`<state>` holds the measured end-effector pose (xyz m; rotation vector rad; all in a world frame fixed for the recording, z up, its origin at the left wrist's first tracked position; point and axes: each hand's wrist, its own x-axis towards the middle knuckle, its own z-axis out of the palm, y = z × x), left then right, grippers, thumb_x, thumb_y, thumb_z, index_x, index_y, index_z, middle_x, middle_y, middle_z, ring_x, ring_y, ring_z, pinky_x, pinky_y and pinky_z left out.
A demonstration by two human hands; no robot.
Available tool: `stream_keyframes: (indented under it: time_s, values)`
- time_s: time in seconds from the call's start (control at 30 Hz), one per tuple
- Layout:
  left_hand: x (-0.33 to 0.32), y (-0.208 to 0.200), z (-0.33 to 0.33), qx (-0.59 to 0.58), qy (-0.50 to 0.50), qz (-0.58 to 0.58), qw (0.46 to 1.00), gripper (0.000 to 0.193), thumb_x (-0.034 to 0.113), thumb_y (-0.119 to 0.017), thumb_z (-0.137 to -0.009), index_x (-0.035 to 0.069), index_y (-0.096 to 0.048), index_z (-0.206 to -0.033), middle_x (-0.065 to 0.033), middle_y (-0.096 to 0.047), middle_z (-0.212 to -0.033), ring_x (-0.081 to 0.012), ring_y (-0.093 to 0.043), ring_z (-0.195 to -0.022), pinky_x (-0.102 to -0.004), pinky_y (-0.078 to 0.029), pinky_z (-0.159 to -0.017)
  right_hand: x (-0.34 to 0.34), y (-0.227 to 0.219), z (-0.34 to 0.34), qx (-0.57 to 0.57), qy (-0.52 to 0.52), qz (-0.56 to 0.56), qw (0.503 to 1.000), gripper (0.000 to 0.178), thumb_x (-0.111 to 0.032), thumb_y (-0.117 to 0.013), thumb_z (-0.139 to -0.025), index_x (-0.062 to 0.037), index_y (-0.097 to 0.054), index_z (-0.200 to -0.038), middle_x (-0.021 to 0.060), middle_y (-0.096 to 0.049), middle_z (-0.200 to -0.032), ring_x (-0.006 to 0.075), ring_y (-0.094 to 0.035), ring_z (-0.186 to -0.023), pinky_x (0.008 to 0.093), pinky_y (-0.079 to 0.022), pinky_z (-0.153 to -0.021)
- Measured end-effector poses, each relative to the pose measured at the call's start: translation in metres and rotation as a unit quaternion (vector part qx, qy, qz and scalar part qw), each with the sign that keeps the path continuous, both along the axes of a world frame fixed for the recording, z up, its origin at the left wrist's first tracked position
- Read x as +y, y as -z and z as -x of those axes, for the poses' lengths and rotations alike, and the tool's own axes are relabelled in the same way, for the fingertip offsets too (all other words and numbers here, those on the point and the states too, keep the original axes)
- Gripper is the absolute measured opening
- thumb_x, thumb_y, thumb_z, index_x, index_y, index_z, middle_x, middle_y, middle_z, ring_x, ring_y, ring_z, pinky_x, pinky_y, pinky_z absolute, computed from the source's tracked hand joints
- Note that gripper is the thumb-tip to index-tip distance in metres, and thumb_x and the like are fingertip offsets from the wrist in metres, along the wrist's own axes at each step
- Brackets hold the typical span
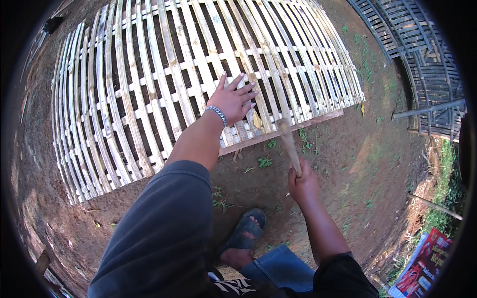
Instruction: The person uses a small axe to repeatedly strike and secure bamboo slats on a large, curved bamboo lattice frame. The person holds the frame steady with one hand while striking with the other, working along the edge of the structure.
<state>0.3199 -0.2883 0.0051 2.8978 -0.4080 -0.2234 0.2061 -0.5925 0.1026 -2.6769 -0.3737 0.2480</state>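
A large lattice panel of pale bamboo slats [184, 84], woven over crosswise strips, lies before me. My left hand [232, 99] rests on it near its close edge, palm down with fingers spread, a chain bracelet [216, 114] at the wrist. In my right hand [304, 184] is a short wooden stick [290, 146], gripped by its lower end. Its upper end reaches over the panel's near edge; whether it touches the slats I cannot tell. Along that edge runs a wooden board [283, 131], partly under the slats.
Brown soil [353, 164] with small green weeds [265, 162] surrounds the panel. My sandalled foot [246, 231] stands just short of it. Dark slatted panels [422, 54] are at the far right, with a pole [430, 108] across them. A red printed sheet [422, 265] lies at the lower right.
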Motion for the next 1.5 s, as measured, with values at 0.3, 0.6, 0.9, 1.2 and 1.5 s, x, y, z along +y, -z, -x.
stream_keyframes:
  time_s: [0.3, 0.6, 0.9, 1.2, 1.5]
  values:
    - [0.007, 0.0, 0.001, 0.003, -0.013, 0.001, 1.0, 0.051, 0.044, -0.03, -0.109, 0.03, -0.042, -0.157, 0.008, -0.03, -0.168, -0.0234, -0.013, -0.16, -0.0587, -0.002, -0.129, 0.025, -0.007, 0.003, 0.042, 0.13, -0.084, 0.987, 0.024, -0.016, -0.065, -0.095, -0.0026, -0.064, -0.114, 0.0268, -0.07, -0.092, 0.0477, -0.069, -0.091, 0.0542, -0.055, -0.079]
    - [0.004, 0.015, 0.004, -0.002, -0.013, 0.015, 1.0, 0.052, 0.046, -0.032, -0.108, 0.031, -0.042, -0.157, 0.0092, -0.03, -0.168, -0.0228, -0.012, -0.16, -0.0585, -0.002, -0.129, 0.005, 0.017, 0.021, 0.121, 0.148, -0.081, 0.978, 0.023, -0.017, -0.064, -0.095, -0.0035, -0.064, -0.114, 0.0258, -0.071, -0.094, 0.0454, -0.07, -0.094, 0.0498, -0.056, -0.081]
    - [0.003, 0.002, 0.002, 0.001, -0.011, 0.006, 1.0, 0.051, 0.041, -0.035, -0.108, 0.032, -0.042, -0.157, 0.009, -0.028, -0.169, -0.0226, -0.012, -0.16, -0.0581, -0.003, -0.129, 0.013, 0.012, 0.001, 0.116, 0.08, 0.02, 0.99, 0.026, -0.015, -0.065, -0.092, -0.0072, -0.065, -0.117, 0.0223, -0.072, -0.095, 0.0433, -0.071, -0.092, 0.051, -0.056, -0.081]
    - [-0.003, -0.006, -0.003, 0.017, 0.004, 0.02, 1.0, 0.052, 0.036, -0.037, -0.107, 0.031, -0.04, -0.158, 0.0079, -0.028, -0.169, -0.024, -0.011, -0.16, -0.0584, -0.003, -0.129, -0.007, 0.01, -0.033, 0.104, 0.015, 0.161, 0.981, 0.03, -0.014, -0.064, -0.09, -0.0079, -0.064, -0.119, 0.024, -0.071, -0.097, 0.0449, -0.069, -0.092, 0.0537, -0.055, -0.08]
    - [0.003, -0.006, 0.003, 0.002, -0.008, 0.028, 1.0, 0.05, 0.035, -0.038, -0.106, 0.029, -0.044, -0.156, 0.0075, -0.032, -0.168, -0.0235, -0.015, -0.159, -0.0582, -0.005, -0.129, 0.026, -0.005, -0.019, 0.149, 0.096, 0.02, 0.984, 0.026, -0.014, -0.063, -0.093, -0.0062, -0.066, -0.117, 0.0266, -0.071, -0.098, 0.0455, -0.069, -0.096, 0.0525, -0.054, -0.083]
